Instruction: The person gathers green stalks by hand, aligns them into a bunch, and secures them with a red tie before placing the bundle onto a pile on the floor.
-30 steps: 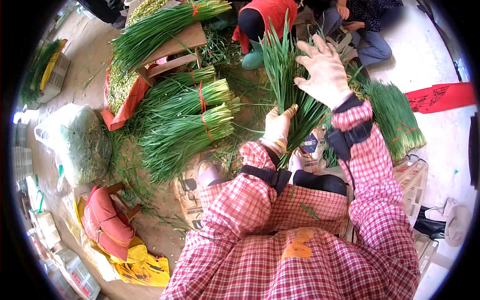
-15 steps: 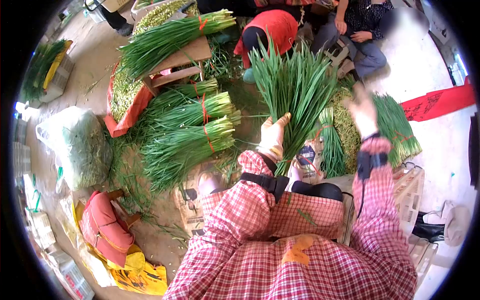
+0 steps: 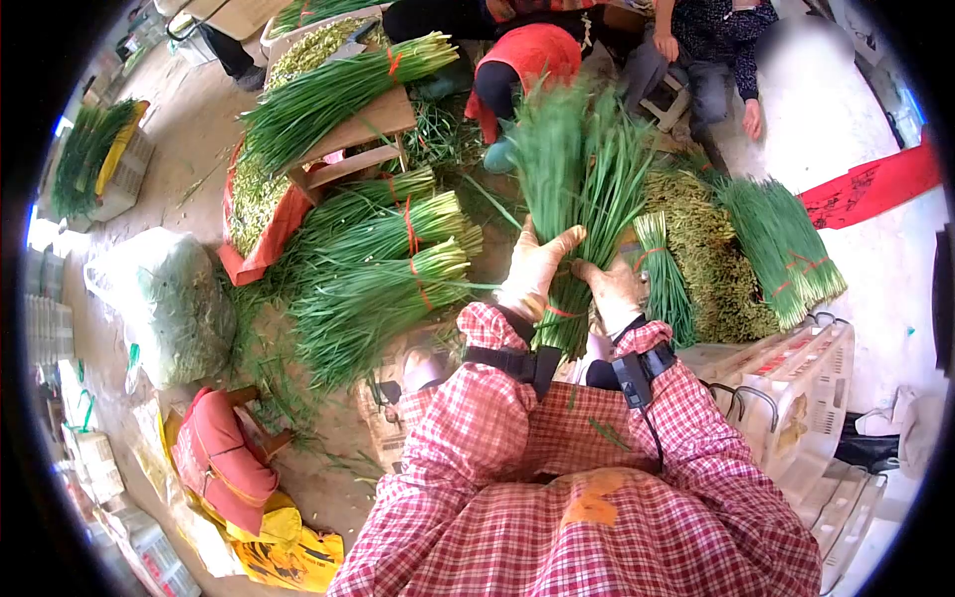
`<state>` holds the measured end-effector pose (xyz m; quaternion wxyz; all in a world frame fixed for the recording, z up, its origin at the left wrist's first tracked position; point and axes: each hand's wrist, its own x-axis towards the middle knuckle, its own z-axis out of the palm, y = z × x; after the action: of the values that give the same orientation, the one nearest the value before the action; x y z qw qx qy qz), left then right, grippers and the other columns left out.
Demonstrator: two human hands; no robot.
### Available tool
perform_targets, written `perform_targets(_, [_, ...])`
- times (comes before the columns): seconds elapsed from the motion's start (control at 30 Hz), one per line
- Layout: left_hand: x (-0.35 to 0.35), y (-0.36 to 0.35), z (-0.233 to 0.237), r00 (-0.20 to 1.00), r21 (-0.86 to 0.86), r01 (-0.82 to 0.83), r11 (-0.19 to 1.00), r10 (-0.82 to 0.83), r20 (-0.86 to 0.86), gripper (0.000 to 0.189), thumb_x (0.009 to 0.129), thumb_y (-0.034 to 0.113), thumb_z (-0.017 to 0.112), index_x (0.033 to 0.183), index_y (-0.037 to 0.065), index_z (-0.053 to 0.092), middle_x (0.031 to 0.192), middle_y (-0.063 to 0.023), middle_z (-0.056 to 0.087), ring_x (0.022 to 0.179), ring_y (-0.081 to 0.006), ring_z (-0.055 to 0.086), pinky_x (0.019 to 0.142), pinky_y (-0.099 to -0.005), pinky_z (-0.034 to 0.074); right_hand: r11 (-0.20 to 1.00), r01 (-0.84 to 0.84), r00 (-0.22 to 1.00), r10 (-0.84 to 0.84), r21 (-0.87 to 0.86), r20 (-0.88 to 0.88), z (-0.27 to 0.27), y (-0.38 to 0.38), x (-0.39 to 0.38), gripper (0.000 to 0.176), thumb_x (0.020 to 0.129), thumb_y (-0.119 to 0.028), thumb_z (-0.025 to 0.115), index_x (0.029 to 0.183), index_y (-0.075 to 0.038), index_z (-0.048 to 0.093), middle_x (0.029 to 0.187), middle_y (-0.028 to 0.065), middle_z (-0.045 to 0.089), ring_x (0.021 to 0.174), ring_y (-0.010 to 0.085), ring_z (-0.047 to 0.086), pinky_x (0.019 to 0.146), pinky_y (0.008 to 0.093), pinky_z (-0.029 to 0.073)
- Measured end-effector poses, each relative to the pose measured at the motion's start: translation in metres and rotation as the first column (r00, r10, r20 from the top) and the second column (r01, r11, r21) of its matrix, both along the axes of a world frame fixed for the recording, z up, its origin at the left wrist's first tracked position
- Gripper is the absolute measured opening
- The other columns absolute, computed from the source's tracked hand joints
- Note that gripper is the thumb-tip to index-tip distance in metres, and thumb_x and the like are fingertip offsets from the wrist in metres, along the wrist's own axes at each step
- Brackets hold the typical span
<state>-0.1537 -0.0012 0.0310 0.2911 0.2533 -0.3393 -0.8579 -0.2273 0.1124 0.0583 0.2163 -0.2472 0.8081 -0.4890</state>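
Note:
A large bunch of green chives [image 3: 607,199] stands upright in front of me, its leafy tops fanned out and partly blurred by motion. My left hand [image 3: 537,267] is wrapped round its left side, thumb across the stalks. On the right side, my right hand [image 3: 613,291] has its fingers closed against the same bunch. A thin red band [image 3: 563,312] crosses the stalks just below the hands. Beside my right hand is a smaller tied bunch of chives [image 3: 661,274].
Tied chive bunches [image 3: 383,298] lie on the floor at left; another rests on a wooden stool [image 3: 368,124]. A brown-green stack of stalks [image 3: 701,259] and a banded bundle [image 3: 776,249] lie at right, above a white crate [image 3: 811,398]. People sit opposite.
My right hand has come down from the raised right side and now grips the bunch beside my left hand. The red band now shows on the stalks. The bunch's leaves are blurred.

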Motion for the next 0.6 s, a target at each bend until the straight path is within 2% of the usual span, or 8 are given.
perform_targets(0.03, [0.004,-0.002,0.004,1.000,0.131,-0.013,0.991,0.012,0.011,0.033,0.084,0.011,0.075,0.113,0.003,0.063,0.097,-0.0064,0.070,0.085,-0.0189,0.067,0.078,-0.0314,0.054,1.000,-0.005,0.996,0.007,-0.023,0.088,-0.002,0.000,-0.002,0.040,0.083,-0.029,0.074,0.110,0.000,0.069,0.097,0.0074,0.073,0.085,0.0180,0.068,0.080,0.0320,0.052])
perform_targets(0.1, [0.006,-0.009,0.000,0.997,0.258,-0.034,0.965,0.013,0.081,0.023,0.087,0.012,0.070,0.107,0.002,0.067,0.091,-0.0064,0.071,0.081,-0.0190,0.066,0.076,-0.0321,0.054,0.998,-0.007,0.967,0.023,-0.062,0.254,-0.003,0.006,-0.016,0.037,0.083,-0.028,0.074,0.107,0.000,0.071,0.096,0.0076,0.073,0.084,0.0179,0.068,0.080,0.0314,0.052])
perform_targets(0.13, [0.006,-0.006,0.006,0.997,0.294,-0.080,0.952,0.070,0.044,0.020,0.087,0.013,0.068,0.104,0.001,0.067,0.089,-0.0064,0.071,0.074,-0.0193,0.066,0.070,-0.0338,0.055,0.998,0.062,0.958,-0.050,-0.033,0.284,0.006,0.007,-0.018,0.029,0.084,-0.016,0.074,0.107,0.002,0.070,0.098,0.0070,0.073,0.085,0.0166,0.067,0.079,0.0312,0.053])
perform_targets(0.17, [0.002,-0.005,0.000,0.996,0.295,-0.089,0.951,0.086,0.026,0.019,0.087,0.012,0.068,0.103,0.001,0.067,0.089,-0.0064,0.070,0.074,-0.0192,0.065,0.069,-0.0339,0.055,0.968,0.040,0.901,0.072,-0.246,0.428,-0.012,0.010,-0.029,0.029,0.084,-0.017,0.073,0.106,0.002,0.071,0.098,0.0061,0.073,0.084,0.0163,0.067,0.080,0.0314,0.053])
perform_targets(0.37, [0.001,-0.001,-0.005,0.993,0.347,-0.099,0.932,0.115,-0.024,0.023,0.087,0.013,0.070,0.106,0.001,0.067,0.094,-0.0062,0.071,0.078,-0.0176,0.064,0.075,-0.0322,0.052,0.981,0.001,0.938,0.066,-0.192,0.340,-0.016,0.018,-0.033,0.032,0.085,-0.020,0.073,0.109,0.000,0.071,0.101,0.0069,0.073,0.088,0.0171,0.067,0.082,0.0306,0.053])
perform_targets(0.47, [-0.009,-0.001,-0.006,0.990,0.162,-0.056,0.985,0.034,0.140,0.029,0.091,0.026,0.069,0.111,0.005,0.067,0.095,-0.0045,0.071,0.081,-0.0163,0.066,0.076,-0.0320,0.053,0.993,-0.003,0.970,0.033,-0.120,0.243,-0.005,0.012,-0.022,0.031,0.085,-0.016,0.073,0.111,-0.001,0.070,0.103,0.0067,0.072,0.089,0.0169,0.067,0.082,0.0303,0.053])
perform_targets(0.57, [-0.010,0.002,-0.007,0.998,0.027,-0.054,0.998,0.054,0.011,0.030,0.089,0.028,0.072,0.109,0.007,0.068,0.092,-0.0024,0.070,0.075,-0.0143,0.064,0.064,-0.0320,0.051,0.967,0.011,0.959,0.062,-0.255,0.277,-0.002,0.005,-0.011,0.030,0.085,-0.014,0.073,0.111,0.000,0.070,0.101,0.0064,0.073,0.087,0.0174,0.067,0.081,0.0295,0.053])
perform_targets(0.6, [-0.008,-0.002,-0.016,0.998,0.077,-0.056,0.995,0.053,0.037,0.029,0.089,0.029,0.070,0.109,0.008,0.068,0.091,-0.0018,0.069,0.073,-0.0145,0.063,0.060,-0.0323,0.050,0.993,0.036,0.965,-0.007,-0.109,0.260,0.007,0.007,-0.012,0.029,0.085,-0.014,0.073,0.111,0.000,0.070,0.101,0.0061,0.073,0.086,0.0180,0.068,0.081,0.0290,0.053])
